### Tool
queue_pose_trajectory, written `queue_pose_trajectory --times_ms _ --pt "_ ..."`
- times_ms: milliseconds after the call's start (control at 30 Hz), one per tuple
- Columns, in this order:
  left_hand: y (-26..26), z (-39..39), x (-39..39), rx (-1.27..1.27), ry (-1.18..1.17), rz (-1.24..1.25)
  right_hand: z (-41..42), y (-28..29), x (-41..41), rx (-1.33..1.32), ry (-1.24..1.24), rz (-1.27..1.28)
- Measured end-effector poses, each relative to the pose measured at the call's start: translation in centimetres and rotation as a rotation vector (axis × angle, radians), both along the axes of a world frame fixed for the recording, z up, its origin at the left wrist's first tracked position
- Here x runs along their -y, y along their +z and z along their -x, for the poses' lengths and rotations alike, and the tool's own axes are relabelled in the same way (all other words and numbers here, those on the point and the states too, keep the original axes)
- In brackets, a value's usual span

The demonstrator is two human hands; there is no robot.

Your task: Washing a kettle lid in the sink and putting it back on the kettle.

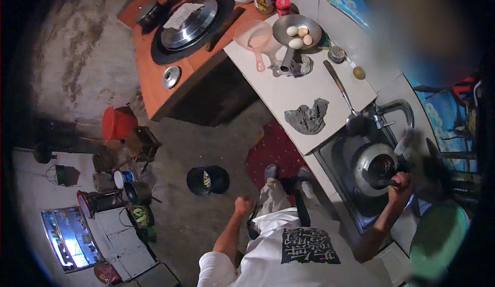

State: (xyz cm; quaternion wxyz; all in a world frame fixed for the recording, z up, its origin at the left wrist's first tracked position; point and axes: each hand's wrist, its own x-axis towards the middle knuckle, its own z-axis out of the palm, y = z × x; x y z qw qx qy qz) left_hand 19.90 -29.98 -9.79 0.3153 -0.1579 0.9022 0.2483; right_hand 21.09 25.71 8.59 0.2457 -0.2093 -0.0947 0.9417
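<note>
My right hand (pixel 403 185) is closed around the dark handle of a round metal pan (pixel 362 167) in the sink (pixel 337 176); dark bits lie inside the pan. A metal faucet (pixel 398 107) arches over the sink beyond it. A ladle (pixel 340 86) rests from the white counter onto the sink's edge. My left hand (pixel 244 206) hangs low at my side with its fingers curled, away from the counter, and no held object shows in it. On the counter lies a crumpled grey cloth (pixel 307 117). Farther back, a metal pan (pixel 297 26) holds several eggs (pixel 296 43).
Beside the egg pan is a pink plastic ladle (pixel 253 36). A lidded wok (pixel 189 24) sits in the orange-topped stove (pixel 185 70). A black bucket (pixel 218 179) stands on the floor, a red bucket (pixel 117 122) farther left. A green basin (pixel 439 236) is at right.
</note>
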Motion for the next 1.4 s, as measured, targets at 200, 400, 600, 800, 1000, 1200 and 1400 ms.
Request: queue_pose_trajectory --times_ms 200,400,600,800,1000,1200,1400 --pt "-3.9 1.6 3.0 0.103 0.174 -0.273 -0.5 6.5 3.6 0.060 -0.102 0.043" --pt "-5.5 2.6 7.4 0.063 0.197 -0.223 -0.9 10.4 9.4 0.001 -0.116 -0.038" --pt "-3.2 8.7 11.6 0.060 -0.108 -0.136 -0.5 13.5 15.3 -0.048 -0.041 -0.147" --pt "-5.1 15.6 15.4 -0.136 -0.166 -0.198 2.6 17.6 22.8 0.428 -0.308 -0.445" --pt "2.7 25.6 5.2 -0.352 -0.329 -0.518 2.6 16.3 24.8 0.416 -0.192 -0.629" --pt "7.6 32.1 -10.1 -0.627 -0.639 -0.754 6.4 17.8 26.5 0.550 0.040 -0.789" --pt "4.8 34.1 -22.7 -0.681 -0.680 -0.583 8.2 17.8 25.5 0.681 0.041 -0.941"
